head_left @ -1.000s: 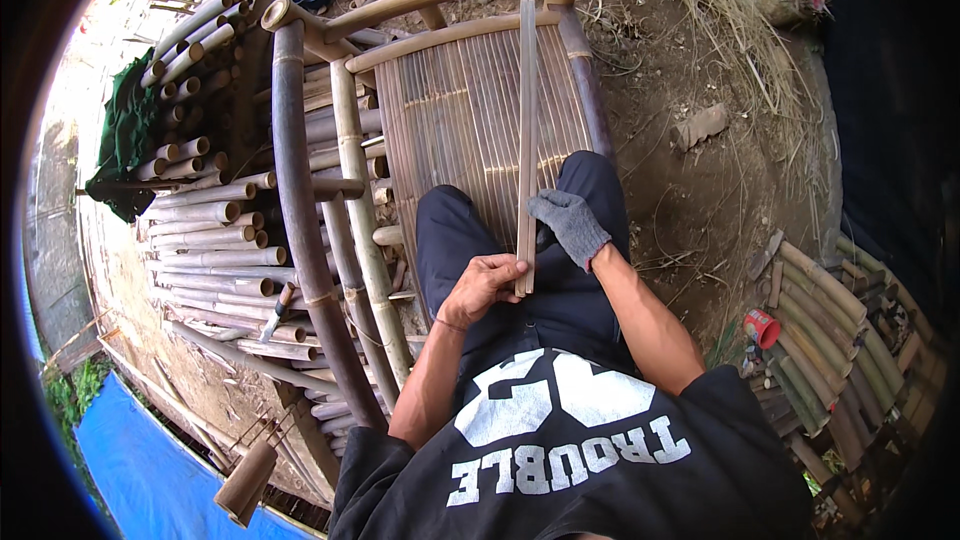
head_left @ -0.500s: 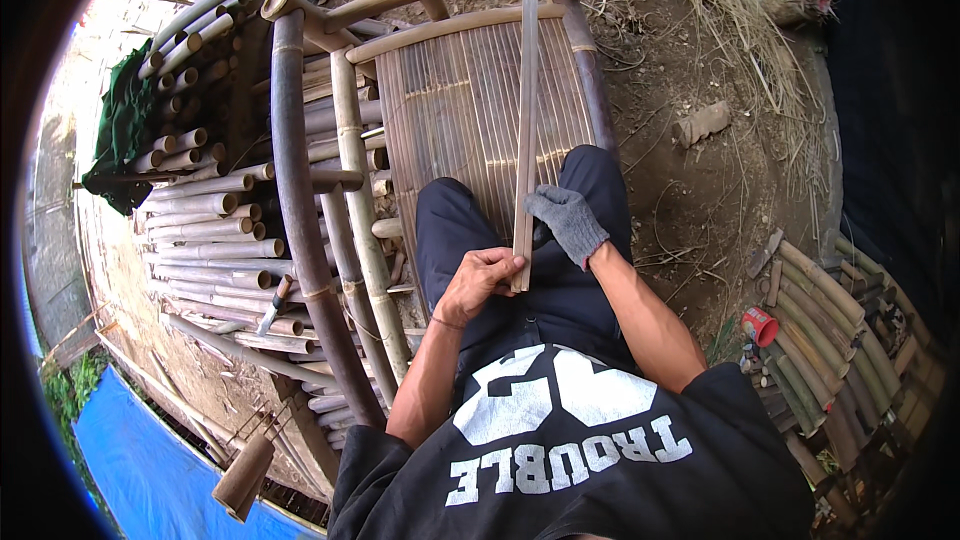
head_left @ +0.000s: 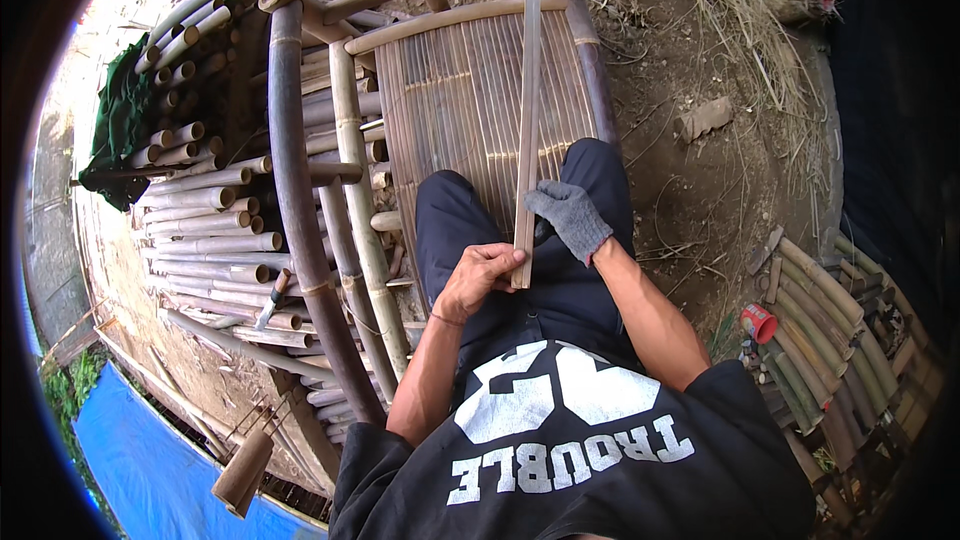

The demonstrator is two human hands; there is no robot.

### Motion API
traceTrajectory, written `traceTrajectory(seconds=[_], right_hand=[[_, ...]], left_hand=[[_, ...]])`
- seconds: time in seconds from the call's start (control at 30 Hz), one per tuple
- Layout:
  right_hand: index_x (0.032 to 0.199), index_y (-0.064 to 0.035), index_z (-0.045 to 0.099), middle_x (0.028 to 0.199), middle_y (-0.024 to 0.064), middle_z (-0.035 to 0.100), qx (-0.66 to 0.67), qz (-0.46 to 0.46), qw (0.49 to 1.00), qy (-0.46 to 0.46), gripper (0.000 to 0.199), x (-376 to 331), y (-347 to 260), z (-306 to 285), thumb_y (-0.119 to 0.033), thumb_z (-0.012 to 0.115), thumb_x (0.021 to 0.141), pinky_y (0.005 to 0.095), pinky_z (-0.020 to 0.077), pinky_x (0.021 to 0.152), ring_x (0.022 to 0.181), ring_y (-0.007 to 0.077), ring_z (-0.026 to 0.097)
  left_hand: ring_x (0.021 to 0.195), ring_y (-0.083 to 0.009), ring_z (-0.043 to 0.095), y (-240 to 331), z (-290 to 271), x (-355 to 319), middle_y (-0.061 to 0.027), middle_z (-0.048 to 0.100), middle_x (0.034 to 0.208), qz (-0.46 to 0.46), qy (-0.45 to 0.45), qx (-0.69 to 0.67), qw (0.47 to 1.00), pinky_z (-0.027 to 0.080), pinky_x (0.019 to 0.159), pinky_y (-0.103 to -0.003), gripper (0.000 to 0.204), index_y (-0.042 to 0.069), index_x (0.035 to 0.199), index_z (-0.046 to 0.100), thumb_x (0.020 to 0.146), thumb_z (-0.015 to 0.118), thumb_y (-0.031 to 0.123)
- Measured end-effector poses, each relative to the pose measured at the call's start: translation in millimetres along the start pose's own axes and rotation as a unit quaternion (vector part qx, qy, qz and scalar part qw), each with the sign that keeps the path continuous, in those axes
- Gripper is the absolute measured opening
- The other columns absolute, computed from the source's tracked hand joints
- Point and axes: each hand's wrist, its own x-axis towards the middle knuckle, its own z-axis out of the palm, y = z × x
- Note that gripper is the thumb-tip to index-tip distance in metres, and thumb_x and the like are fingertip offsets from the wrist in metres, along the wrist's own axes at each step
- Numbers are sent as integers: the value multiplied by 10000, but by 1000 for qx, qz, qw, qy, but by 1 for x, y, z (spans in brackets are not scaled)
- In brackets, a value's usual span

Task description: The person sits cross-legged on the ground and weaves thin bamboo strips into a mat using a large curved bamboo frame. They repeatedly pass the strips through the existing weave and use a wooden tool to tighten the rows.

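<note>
A long, flat bamboo strip [head_left: 530, 100] runs from my lap up past the top of the view. It looks like a few slats lying together. My bare left hand [head_left: 484, 278] pinches its near end between thumb and fingers. Slightly farther up, my right hand [head_left: 570, 216] in a grey knitted glove closes around the strip's right edge; some of its fingers are hidden. Under the strip lies a slatted bamboo seat [head_left: 440, 80] in a frame of thick bamboo poles [head_left: 296, 160], and my knees rest over its near part.
Stacked bamboo poles [head_left: 215, 245] fill the left, with a wooden-handled blade [head_left: 272, 300] on them and a green cloth [head_left: 118, 130] beyond. Cut bamboo pieces [head_left: 815, 310] and a red can [head_left: 759, 323] lie at right. Fibre shavings [head_left: 740, 30] cover ground at far right.
Both hands keep their hold on the bamboo strip in nearly the same place. The whole view has shifted very slightly.
</note>
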Motion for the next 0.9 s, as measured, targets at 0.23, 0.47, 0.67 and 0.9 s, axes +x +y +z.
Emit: traceTrajectory(seconds=[0.23, 0.47, 0.67, 0.9], right_hand=[[863, -19, 692, 703, 15, 642, 40, 70, 997, -12, 225, 0, -2, 1, -227, 645, 937, 265, 504, 565, 607, 77, 603], [850, -17, 685, 687, 47, 638, -101, -29, 994, 20, 232, 2, 6, 26, -233, 658, 930, 296, 489, 572, 628, 101, 602], [929, -20, 701, 743, 33, 665, 32, 65, 990, -120, 240, 1, 3, 76, -257, 667, 946, 284, 506, 568, 627, 91, 616], [1073, -42, 702, 886, 28, 702, 118, 8, 993, -14, 289, 89, -11, 61, -305, 637, 973, 285, 562, 736, 808, 119, 674]], left_hand=[[696, -112, 656, 4, -2, 1, -38, 696, 807, -8, -1, 3, 1000, 530, 617, -252, 271, 16, 949, 720, 934, 710, 286], [688, -110, 633, 6, -2, -1, -50, 685, 810, 27, 46, 9, 999, 502, 598, -248, 306, -11, 967, 699, 955, 686, 294], [643, -114, 619, 0, -44, -78, -58, 669, 763, -15, 110, 79, 991, 490, 575, -256, 339, -19, 946, 702, 958, 668, 318], [653, -89, 591, -51, -69, -210, -37, 690, 734, -135, 112, 144, 974, 465, 594, -251, 336, -5, 895, 758, 931, 713, 326]])
